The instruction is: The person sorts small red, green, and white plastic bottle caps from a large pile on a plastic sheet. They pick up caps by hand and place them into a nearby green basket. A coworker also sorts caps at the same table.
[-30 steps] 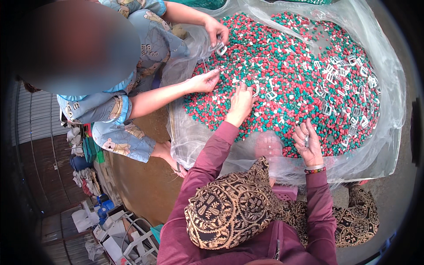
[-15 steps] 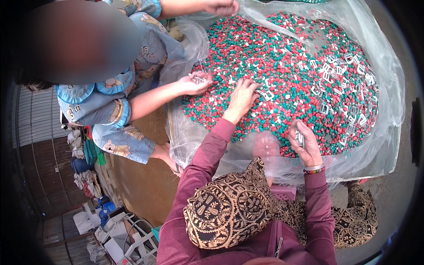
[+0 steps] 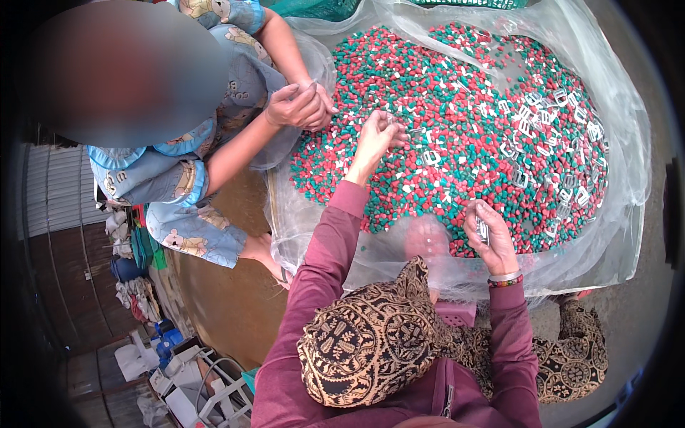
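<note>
A wide heap of small red, green and white pieces [image 3: 399, 182] lies on a sheer mesh sheet [image 3: 307, 232]. Over its left part reaches my left hand [image 3: 379, 139], fingers bent and tips drawn together; what they pinch, if anything, is too small to make out. A pale slide buckle [image 3: 430, 158] lies just right of it. My right hand [image 3: 494, 239], with a bangle and beaded bracelet at the wrist, is curled around several pale slide buckles [image 3: 483, 231] at the heap's near edge. More loose buckles [image 3: 528, 120] are scattered over the right side.
At the left sits another person in blue patterned clothes [image 3: 193, 171], both hands [image 3: 303, 107] together by the heap's left edge. A pink plastic stool or crate [image 3: 457, 314] is near my patterned trousers [image 3: 367, 342]. Green baskets [image 3: 464, 3] stand at the far edge.
My left hand has moved slightly left and away from me, its fingers drawn in. The other person's far hand has come down to meet the nearer one. My right hand has barely shifted.
</note>
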Motion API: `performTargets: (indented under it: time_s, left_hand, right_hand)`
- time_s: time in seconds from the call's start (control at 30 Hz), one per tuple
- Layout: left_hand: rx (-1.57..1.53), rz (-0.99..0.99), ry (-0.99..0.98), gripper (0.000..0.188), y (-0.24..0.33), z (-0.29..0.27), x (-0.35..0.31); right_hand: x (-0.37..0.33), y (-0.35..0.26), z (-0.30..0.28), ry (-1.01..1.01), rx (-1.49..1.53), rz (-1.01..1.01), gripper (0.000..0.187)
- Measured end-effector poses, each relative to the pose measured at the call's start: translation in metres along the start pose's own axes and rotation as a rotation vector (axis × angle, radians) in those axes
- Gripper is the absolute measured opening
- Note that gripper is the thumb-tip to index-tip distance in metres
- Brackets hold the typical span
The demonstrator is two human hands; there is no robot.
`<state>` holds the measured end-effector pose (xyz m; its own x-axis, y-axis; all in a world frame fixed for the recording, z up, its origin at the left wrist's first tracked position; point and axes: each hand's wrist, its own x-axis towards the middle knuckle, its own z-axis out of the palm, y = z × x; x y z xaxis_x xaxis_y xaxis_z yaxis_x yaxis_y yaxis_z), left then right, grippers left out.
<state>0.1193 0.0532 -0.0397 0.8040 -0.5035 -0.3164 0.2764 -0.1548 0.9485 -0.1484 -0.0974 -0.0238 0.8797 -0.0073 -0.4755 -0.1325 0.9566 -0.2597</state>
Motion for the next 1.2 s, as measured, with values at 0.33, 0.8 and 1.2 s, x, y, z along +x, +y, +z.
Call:
performTargets:
  time_s: [0.33, 0.8, 1.2]
  left_hand:
    - [1.33, 0.343, 0.033, 0.03, -0.047, 0.028, 0.031]
    - [1.369, 0.308, -0.009, 0.023, -0.034, 0.029, 0.045]
    - [0.751, 0.651, -0.735, 0.022, 0.03, 0.138, -0.096]
  right_hand:
    - [-0.011, 0.01, -0.033, 0.213, 0.098, -0.062, 0.039]
    - [-0.006, -0.003, -0.039, 0.162, 0.074, -0.129, 0.058]
    - [0.001, -0.019, -0.007, 0.271, 0.347, -0.058, 0.064]
